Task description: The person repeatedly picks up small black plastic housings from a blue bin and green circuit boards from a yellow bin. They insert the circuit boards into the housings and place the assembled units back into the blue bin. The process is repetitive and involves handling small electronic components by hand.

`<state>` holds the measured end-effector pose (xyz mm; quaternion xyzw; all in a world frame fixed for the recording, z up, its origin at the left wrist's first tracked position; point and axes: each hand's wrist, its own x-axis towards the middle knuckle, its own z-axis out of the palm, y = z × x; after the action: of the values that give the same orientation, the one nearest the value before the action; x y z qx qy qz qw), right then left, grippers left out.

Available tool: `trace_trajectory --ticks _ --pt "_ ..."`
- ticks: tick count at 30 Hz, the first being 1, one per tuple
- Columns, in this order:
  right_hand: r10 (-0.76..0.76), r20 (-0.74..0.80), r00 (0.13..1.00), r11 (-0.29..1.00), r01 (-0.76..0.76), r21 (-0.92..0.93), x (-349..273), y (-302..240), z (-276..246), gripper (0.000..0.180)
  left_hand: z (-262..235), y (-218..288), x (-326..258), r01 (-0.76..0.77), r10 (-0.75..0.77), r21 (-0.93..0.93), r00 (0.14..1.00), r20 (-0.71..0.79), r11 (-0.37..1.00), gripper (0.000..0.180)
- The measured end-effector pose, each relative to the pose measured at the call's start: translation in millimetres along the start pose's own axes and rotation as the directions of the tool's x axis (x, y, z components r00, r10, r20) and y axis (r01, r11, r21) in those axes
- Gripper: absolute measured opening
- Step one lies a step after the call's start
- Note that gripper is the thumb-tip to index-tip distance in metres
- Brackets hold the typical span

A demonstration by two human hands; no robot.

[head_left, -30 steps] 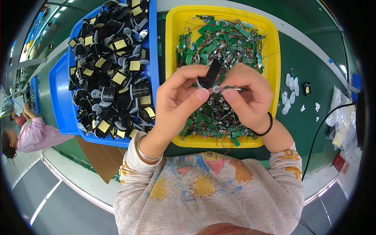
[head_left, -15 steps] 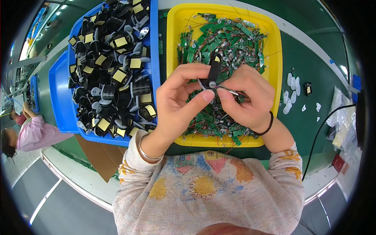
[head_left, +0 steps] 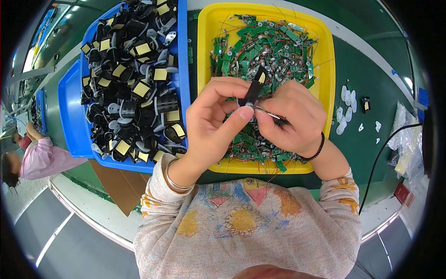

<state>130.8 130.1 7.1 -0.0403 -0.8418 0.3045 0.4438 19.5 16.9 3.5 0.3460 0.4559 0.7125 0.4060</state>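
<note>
Over the yellow tray (head_left: 326, 116), my left hand (head_left: 215, 114) pinches a black plastic housing (head_left: 252, 91) with a pale yellow pad at its upper end. My right hand (head_left: 296, 118) is closed on a small wired circuit board (head_left: 272, 115), seen nearly edge-on, its thin wires running to the housing's lower end. The fingertips of both hands almost meet there and hide where board and housing join. Beneath my hands lies a heap of green circuit boards (head_left: 274, 44) with red and black wires.
At left, a blue bin (head_left: 184, 56) is heaped with black housings (head_left: 127, 109) carrying yellow pads and grey discs. To the right lie several white plastic pieces (head_left: 348, 97), a single black part (head_left: 366, 104), a black cable (head_left: 378, 158) and clear plastic bags (head_left: 406, 139). Another person (head_left: 51, 158) sits far left.
The black housing has tilted to the right at its upper end. My right fingers have turned slightly, and the board now points more downward to the right.
</note>
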Motion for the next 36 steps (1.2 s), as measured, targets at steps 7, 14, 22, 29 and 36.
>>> trace_trajectory --ticks 7,14,22,29,36 --pt "-0.004 0.021 1.000 1.000 0.004 0.023 -1.5 0.4 2.0 0.014 -5.3 0.7 -2.5 -0.043 0.042 0.016 0.998 0.049 0.999 0.022" --pt "0.102 0.123 0.987 0.995 -0.102 -0.004 0.6 1.6 2.1 0.014 -1.6 7.2 4.8 -0.138 0.142 0.267 0.990 0.005 0.954 0.021" --pt "0.073 0.208 0.975 0.994 -0.053 -0.097 -2.9 5.9 5.6 0.020 -12.0 7.4 7.0 -0.016 0.045 0.444 0.997 -0.055 0.896 0.026" --pt "0.036 0.264 0.964 0.989 0.003 -0.146 -2.3 7.0 6.4 0.026 -18.1 10.9 5.9 -0.142 0.164 0.583 0.986 0.016 0.800 0.029" --pt "0.069 0.237 0.969 0.997 -0.060 -0.047 0.4 4.6 4.9 0.025 -20.4 10.1 3.3 -0.256 0.252 0.603 0.963 0.093 0.756 0.030"
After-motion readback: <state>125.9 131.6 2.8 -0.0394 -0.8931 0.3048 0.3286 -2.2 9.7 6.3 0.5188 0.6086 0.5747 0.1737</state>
